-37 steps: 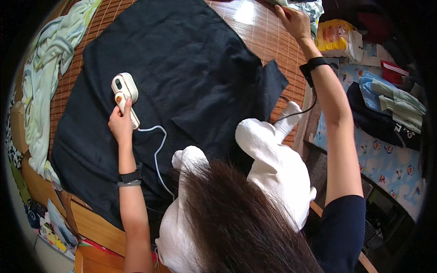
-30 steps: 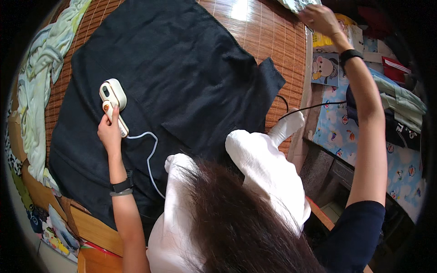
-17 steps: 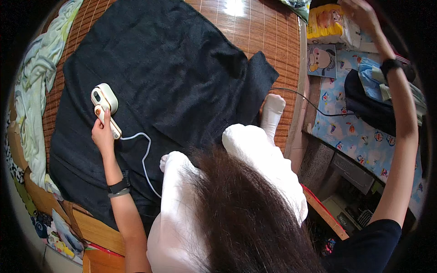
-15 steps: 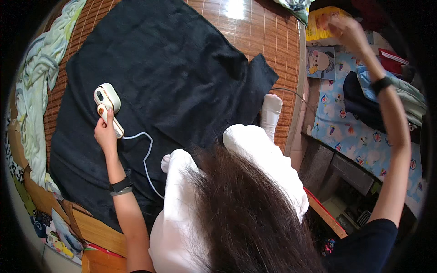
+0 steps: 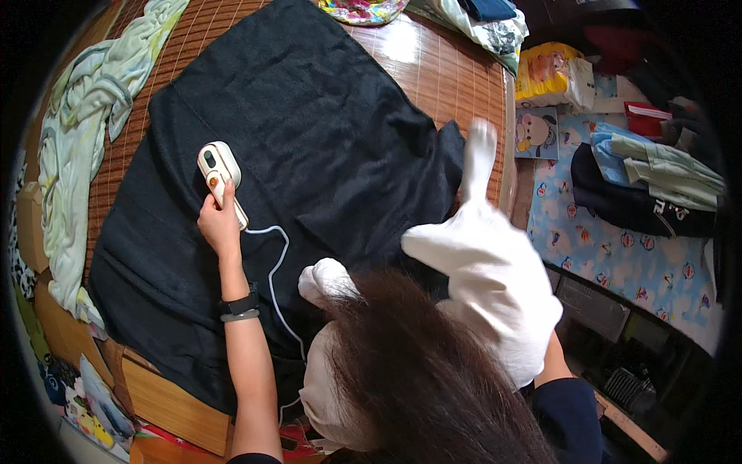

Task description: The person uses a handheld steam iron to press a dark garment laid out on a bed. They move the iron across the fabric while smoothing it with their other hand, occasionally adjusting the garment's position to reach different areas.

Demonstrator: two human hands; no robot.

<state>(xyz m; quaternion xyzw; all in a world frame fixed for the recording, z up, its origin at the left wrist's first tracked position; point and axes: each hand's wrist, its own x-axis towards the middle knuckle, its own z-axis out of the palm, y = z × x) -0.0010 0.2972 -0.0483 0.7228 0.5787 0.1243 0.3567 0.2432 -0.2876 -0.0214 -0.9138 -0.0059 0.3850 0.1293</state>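
Observation:
My left hand (image 5: 219, 224) is closed around the handle of a small white handheld iron (image 5: 225, 160), thumb along its top. The iron rests on a large black cloth (image 5: 309, 139), spread out with soft wrinkles. From the handle's end a pale cord (image 5: 272, 271) curves back toward my legs. Of my right arm only part of the forearm shows, beside my raised knee in white trousers (image 5: 502, 271); the right hand itself is hidden. My right foot, blurred, is at the cloth's right edge.
A brown slatted mat (image 5: 433, 66) lies beneath the cloth. A rumpled pale blanket (image 5: 85, 147) runs along the left. On the right, folded clothes (image 5: 649, 166) and a yellow package (image 5: 549, 73) sit on a blue patterned cover (image 5: 572, 232). Long dark hair hangs over the lower middle.
My right arm has come down from the yellow package to behind my leg. My right leg has shifted and turned. The left hand still holds the iron; the whole view has shifted somewhat.

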